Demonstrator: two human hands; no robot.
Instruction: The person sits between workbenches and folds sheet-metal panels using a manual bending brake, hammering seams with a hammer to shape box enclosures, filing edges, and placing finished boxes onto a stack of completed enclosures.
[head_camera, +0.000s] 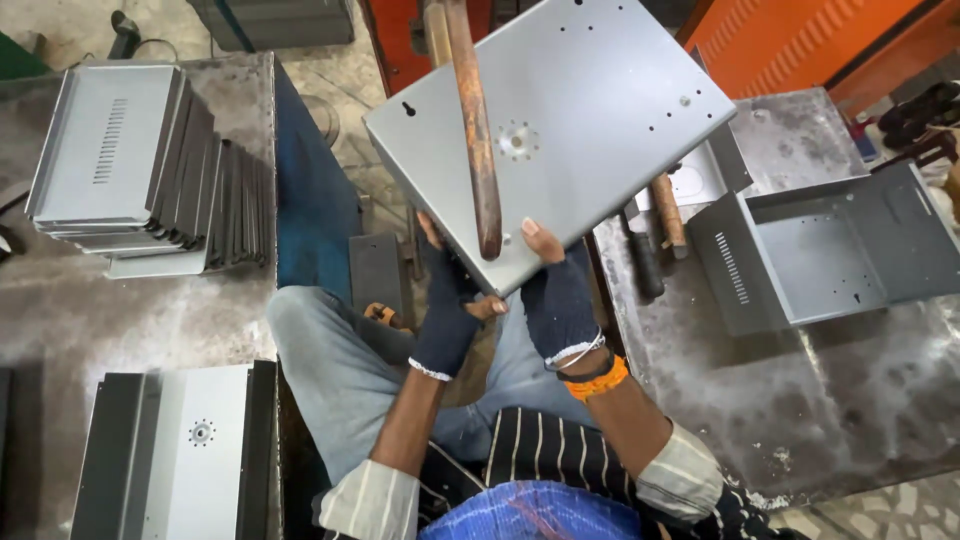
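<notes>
A grey sheet-metal panel (580, 130), with punched holes and a round perforated spot at its middle, is tilted in front of me. My left hand (447, 315), in a dark fingerless glove, grips its near edge from below. My right hand (558, 300), gloved the same way and with an orange band at the wrist, holds the same edge with the thumb on top. A rusty metal bar (478, 140) hangs down across the panel's face, and its tip touches the panel near my hands.
A stack of grey vented panels (130, 165) lies on the bench at left, and more panels (190, 450) at lower left. An open grey metal box (830, 255) and wooden-handled tools (665, 215) rest on the bench at right. An orange machine (800, 35) stands behind.
</notes>
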